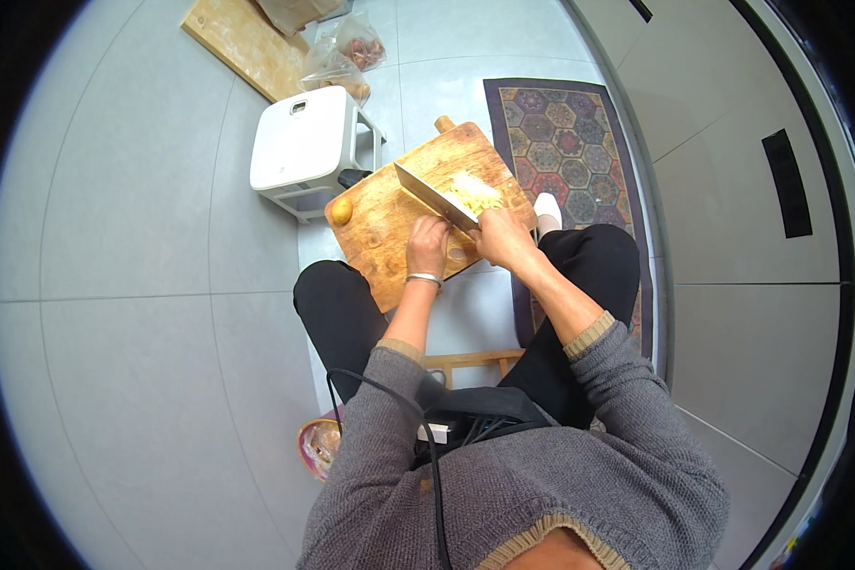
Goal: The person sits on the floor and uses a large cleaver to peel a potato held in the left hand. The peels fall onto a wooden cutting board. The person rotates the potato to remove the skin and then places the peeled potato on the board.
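Note:
My right hand [504,239] grips the handle of a wide-bladed kitchen knife [436,196]. The blade reaches up and left across a wooden cutting board [377,246]. On the board beyond the blade lies a heap of pale yellow cut pieces [476,191], perhaps potato. My left hand [428,244], a bracelet at its wrist, rests on the board at the near side of the blade, fingers curled down; whether they hold a piece is hidden. A whole yellowish round item [341,211], potato-like, sits near the board's left corner.
A white plastic stool [303,139] stands left of the board. Behind it lie a floured wooden board [246,46] and plastic bags [361,46]. A patterned mat [566,146] lies at the right, beside grey cabinet fronts [748,221]. A black cable [436,484] crosses my left sleeve.

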The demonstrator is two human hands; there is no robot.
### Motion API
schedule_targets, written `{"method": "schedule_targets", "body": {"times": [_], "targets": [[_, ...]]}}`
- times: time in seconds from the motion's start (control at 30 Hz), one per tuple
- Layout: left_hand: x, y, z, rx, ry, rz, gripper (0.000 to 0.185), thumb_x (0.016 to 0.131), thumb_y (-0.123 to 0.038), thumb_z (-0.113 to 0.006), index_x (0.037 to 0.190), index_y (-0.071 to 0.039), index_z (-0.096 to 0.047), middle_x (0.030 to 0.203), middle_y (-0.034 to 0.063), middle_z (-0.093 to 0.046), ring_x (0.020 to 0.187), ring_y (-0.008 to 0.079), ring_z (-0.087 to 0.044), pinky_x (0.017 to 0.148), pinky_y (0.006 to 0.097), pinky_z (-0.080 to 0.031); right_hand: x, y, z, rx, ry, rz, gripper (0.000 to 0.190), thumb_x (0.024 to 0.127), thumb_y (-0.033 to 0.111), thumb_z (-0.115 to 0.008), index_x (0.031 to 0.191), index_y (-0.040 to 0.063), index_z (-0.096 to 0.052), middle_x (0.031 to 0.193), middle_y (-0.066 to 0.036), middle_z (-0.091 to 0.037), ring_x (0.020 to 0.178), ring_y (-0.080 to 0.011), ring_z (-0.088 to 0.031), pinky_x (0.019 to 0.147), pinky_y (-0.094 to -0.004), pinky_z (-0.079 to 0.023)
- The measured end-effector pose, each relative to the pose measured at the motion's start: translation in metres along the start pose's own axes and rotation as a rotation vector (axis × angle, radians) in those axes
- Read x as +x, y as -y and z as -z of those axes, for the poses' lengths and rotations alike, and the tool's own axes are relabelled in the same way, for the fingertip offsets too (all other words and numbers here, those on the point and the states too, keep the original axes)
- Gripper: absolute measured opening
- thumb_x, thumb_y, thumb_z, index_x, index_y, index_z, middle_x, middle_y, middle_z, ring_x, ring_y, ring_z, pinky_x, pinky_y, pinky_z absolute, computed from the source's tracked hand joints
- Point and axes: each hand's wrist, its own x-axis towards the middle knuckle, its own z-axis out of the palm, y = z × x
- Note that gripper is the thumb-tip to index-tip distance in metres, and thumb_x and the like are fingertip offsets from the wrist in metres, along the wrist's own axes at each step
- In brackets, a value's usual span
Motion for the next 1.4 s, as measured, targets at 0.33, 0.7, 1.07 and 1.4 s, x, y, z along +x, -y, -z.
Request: {"method": "schedule_targets", "body": {"times": [0.33,0.7,1.07,1.4], "targets": [[0.003,-0.001,0.003,0.027,0.041,-0.009,0.009,0.080,0.001,-0.070,0.088,-0.002,-0.070,0.091,0.0124,-0.068,0.092,0.0316,-0.064,0.082,0.0392,-0.053,0.013,-0.011,-0.026,-0.065,-0.170,0.124,0.030,0.088,0.019,-0.070,0.092,-0.010,-0.070,0.080,-0.029,-0.070,0.078,-0.0404,-0.072,0.072,-0.0479,-0.056],[0.028,-0.005,-0.004,-0.861,-0.234,0.869,0.018,0.099,-0.015,-0.066,0.103,0.002,-0.072,0.094,0.0088,-0.073,0.083,0.0196,-0.069,0.074,0.0313,-0.057,0.002,-0.011,0.032,0.554,-0.165,0.078,0.030,0.091,0.017,-0.071,0.095,-0.012,-0.068,0.057,-0.016,-0.065,0.048,-0.0197,-0.067,0.044,-0.0341,-0.053],[0.047,-0.001,0.007,-1.984,0.081,1.072,0.054,0.108,-0.049,-0.034,0.134,-0.008,-0.055,0.136,0.0117,-0.061,0.128,0.0286,-0.055,0.112,0.0475,-0.042,0.009,-0.015,0.020,0.972,0.131,-0.128,0.023,0.094,0.015,-0.071,0.099,-0.007,-0.068,0.060,-0.007,-0.061,0.042,-0.0117,-0.055,0.036,-0.0272,-0.045],[0.030,0.036,0.006,-2.154,-0.004,1.240,0.047,0.108,-0.042,-0.037,0.125,-0.004,-0.059,0.127,0.0117,-0.065,0.120,0.0317,-0.059,0.110,0.0502,-0.043,0.015,-0.027,0.013,1.131,0.157,-0.170,0.025,0.094,0.015,-0.071,0.105,-0.007,-0.065,0.069,-0.008,-0.065,0.045,-0.0114,-0.056,0.036,-0.0265,-0.046]]}}
